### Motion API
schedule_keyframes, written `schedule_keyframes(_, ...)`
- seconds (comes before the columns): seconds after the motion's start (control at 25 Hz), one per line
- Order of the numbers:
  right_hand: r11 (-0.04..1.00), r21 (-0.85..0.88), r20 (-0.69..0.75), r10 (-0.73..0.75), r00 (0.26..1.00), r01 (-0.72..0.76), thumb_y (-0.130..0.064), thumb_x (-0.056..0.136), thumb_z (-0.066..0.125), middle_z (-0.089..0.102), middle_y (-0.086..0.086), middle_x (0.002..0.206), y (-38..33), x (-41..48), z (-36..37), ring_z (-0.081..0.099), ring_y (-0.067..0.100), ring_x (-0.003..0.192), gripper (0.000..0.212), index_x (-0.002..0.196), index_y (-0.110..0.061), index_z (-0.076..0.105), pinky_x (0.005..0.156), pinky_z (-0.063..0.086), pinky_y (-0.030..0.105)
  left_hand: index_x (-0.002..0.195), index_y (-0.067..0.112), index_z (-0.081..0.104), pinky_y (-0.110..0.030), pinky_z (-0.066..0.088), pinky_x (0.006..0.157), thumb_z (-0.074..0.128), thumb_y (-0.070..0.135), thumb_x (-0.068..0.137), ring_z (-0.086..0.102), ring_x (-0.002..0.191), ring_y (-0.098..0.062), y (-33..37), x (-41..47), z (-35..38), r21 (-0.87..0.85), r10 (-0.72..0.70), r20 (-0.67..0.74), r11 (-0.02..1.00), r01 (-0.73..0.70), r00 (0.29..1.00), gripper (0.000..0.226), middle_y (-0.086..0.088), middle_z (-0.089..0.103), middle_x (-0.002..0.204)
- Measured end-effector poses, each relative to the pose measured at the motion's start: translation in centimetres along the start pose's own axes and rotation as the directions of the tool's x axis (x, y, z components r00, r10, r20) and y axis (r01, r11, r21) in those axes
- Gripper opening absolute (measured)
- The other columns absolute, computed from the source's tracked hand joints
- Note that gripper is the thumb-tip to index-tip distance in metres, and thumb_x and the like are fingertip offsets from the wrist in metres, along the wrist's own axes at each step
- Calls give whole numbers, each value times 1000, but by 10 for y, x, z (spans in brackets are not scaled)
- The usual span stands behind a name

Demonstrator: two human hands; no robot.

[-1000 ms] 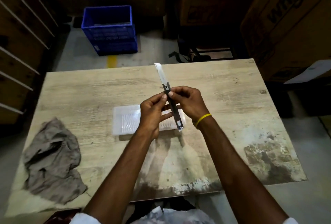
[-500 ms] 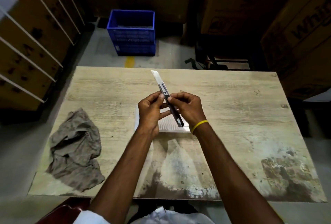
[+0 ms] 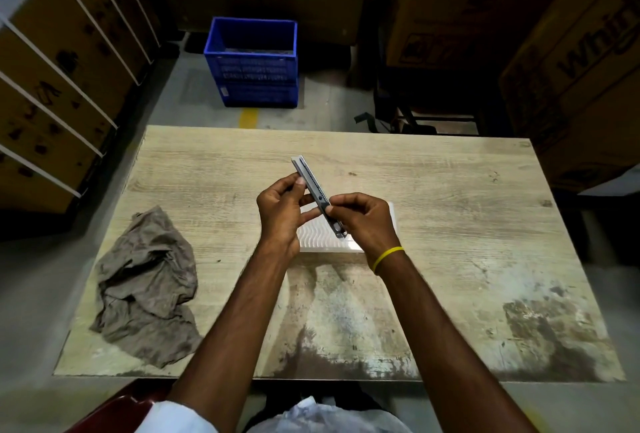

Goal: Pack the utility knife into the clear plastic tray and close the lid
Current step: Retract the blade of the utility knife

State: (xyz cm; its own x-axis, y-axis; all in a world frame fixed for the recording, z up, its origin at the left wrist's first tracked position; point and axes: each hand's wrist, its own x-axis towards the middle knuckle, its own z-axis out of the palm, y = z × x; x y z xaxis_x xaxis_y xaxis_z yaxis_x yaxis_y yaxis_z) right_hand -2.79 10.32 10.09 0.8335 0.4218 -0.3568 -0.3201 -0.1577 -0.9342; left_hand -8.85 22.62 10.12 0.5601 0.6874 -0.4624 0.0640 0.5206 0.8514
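Note:
A slim grey utility knife [image 3: 310, 180] is held above the table, its tip pointing away and to the left. My left hand [image 3: 281, 214] pinches its upper half. My right hand [image 3: 363, 221], with a yellow band on the wrist, grips its lower end. Only a short pale tip shows at the knife's far end. The clear plastic tray [image 3: 320, 237] lies flat on the wooden table [image 3: 433, 197] right under my hands, which hide most of it.
A crumpled grey-brown cloth [image 3: 147, 285] lies on the table's left side. A blue crate [image 3: 254, 62] stands on the floor beyond the table. Cardboard boxes [image 3: 571, 69] rise at the right and shelving at the left.
The long white blade that stuck out of the knife has slid back into the body. My right hand has shifted down the handle. The camera view has shifted a little.

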Motion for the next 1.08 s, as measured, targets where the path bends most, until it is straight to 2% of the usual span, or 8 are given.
schedule_keyframes(0.12,999,35,15,19,1000,-19,9,77,72,70,17,68,2,-3,-1,58,19,50,15,90,1,73,49,50,27,120,5,67,-41,64,62,61,6,96,77,74,-21,1,0,-2,6,33,-6,999,-33,999,25,-12,74,99)
schedule_keyframes(0.28,999,45,19,25,999,-26,10,74,72,70,12,63,3,-4,-2,57,19,47,19,86,-4,74,48,49,28,126,22,65,-38,62,59,57,-1,94,77,77,-23,1,-2,-5,26,107,3,994,-107,994,40,-8,73,93)
schedule_keyframes(0.44,999,45,-23,18,1000,-17,10,72,75,73,3,65,7,-4,-6,63,15,54,20,85,-6,73,51,52,24,122,15,67,-37,62,60,58,-5,90,77,74,-25,1,-2,-7,27,128,-16,991,-128,992,38,-13,73,96)
schedule_keyframes(0.56,999,45,-63,8,998,-5,7,71,78,74,-2,66,12,-4,-13,68,12,61,19,86,-4,74,55,53,21,112,6,70,-36,62,62,64,0,89,76,74,-29,2,0,-12,5,118,-30,993,-118,993,25,-14,74,91)
schedule_keyframes(0.68,997,79,-115,19,993,-10,7,67,82,76,-3,69,17,-6,-27,72,11,67,25,88,-2,73,61,55,19,96,2,74,-32,62,63,73,7,87,73,70,-28,1,3,-23,-6,72,-32,997,-72,997,10,-14,73,83)
schedule_keyframes(0.76,993,116,-166,30,986,-11,6,62,86,76,4,73,21,-6,-38,73,15,72,28,86,-5,73,67,59,24,88,3,74,-31,62,64,74,3,85,71,67,-26,-3,1,-32,-42,4,-12,999,-5,1000,3,-10,72,74)
schedule_keyframes(0.92,992,113,-237,89,967,-63,-2,59,91,75,16,82,42,-12,-49,72,25,77,30,81,-10,72,79,61,40,90,1,71,-33,63,66,67,-7,86,74,67,-27,-31,-16,-52,-188,-127,-54,976,115,990,10,-12,73,72)
schedule_keyframes(1.08,977,94,-324,211,922,-191,-7,59,92,74,15,77,75,-31,-53,73,25,67,38,89,-6,68,76,62,46,91,2,68,-32,63,64,64,-10,86,74,67,-29,-71,-45,-69,-186,-181,-111,970,159,977,14,-13,72,69)
